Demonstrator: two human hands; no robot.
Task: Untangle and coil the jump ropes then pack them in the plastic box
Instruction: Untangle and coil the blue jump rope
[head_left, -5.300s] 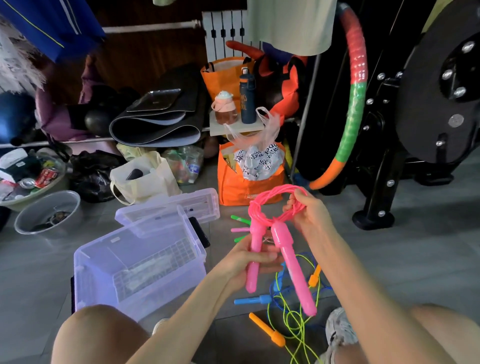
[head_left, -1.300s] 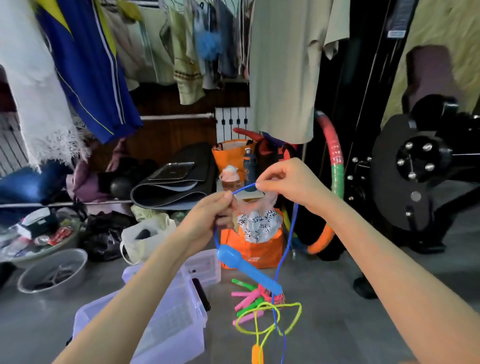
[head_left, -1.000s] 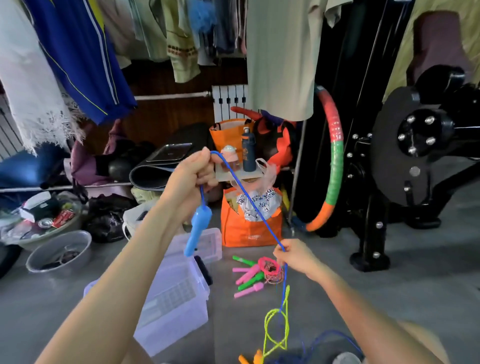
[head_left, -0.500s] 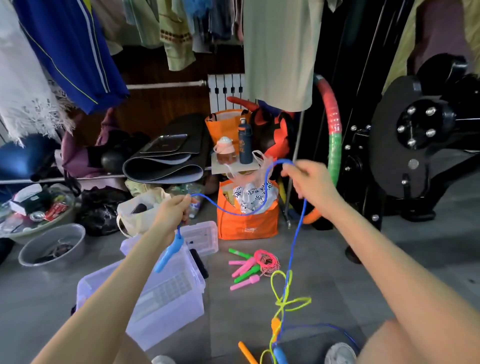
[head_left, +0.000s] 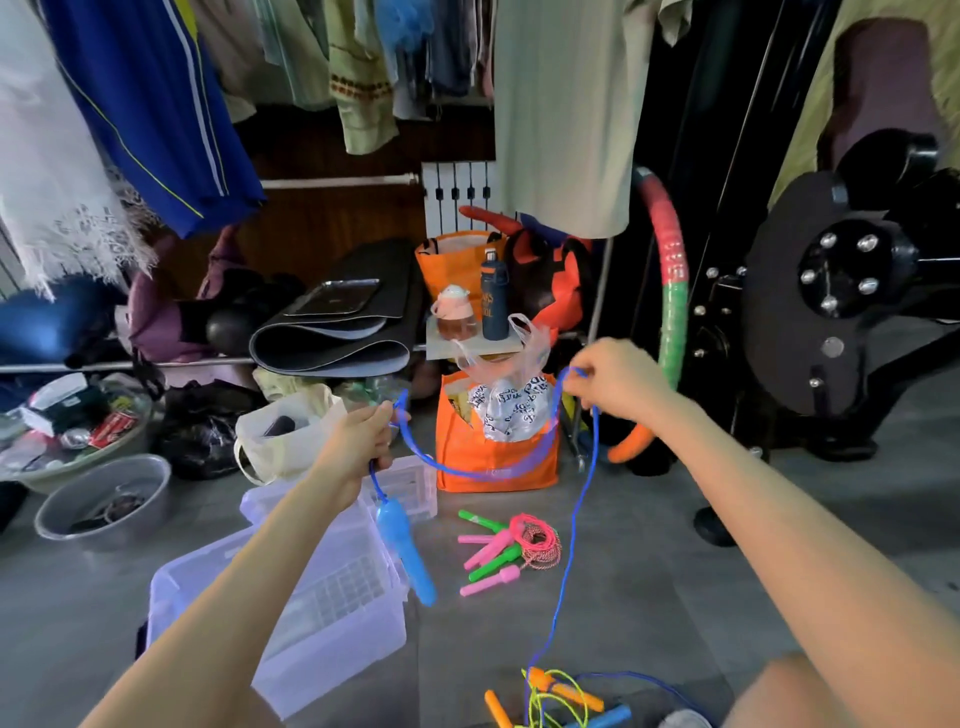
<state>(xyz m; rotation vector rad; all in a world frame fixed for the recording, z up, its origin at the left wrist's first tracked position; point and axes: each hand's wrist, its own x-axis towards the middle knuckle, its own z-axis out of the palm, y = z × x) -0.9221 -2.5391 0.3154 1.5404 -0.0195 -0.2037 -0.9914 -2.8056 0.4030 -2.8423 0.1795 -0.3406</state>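
A blue jump rope (head_left: 574, 525) is stretched between both hands. My left hand (head_left: 361, 441) grips the cord close to its light-blue handle (head_left: 405, 551), which dangles below the fist. My right hand (head_left: 615, 382) pinches the cord higher up, and the slack sags in a loop between the hands. From my right hand the cord drops to a tangle of yellow-green rope with orange handles (head_left: 558, 696) on the floor. Coiled pink and green-handled ropes (head_left: 511, 545) lie on the floor. The clear plastic box (head_left: 332, 613) stands open at lower left.
An orange bag (head_left: 496, 457) stands behind the ropes. A clear lid (head_left: 410, 486) leans by the box. Metal bowls (head_left: 101, 496) sit at left, a hoop (head_left: 670, 317) and black exercise machine (head_left: 831, 291) at right. Clothes hang overhead.
My hands have drawn closer together and the blue loop between them sags lower. The blue handle now hangs straight down below my left hand. The yellow-green tangle has sunk to the floor.
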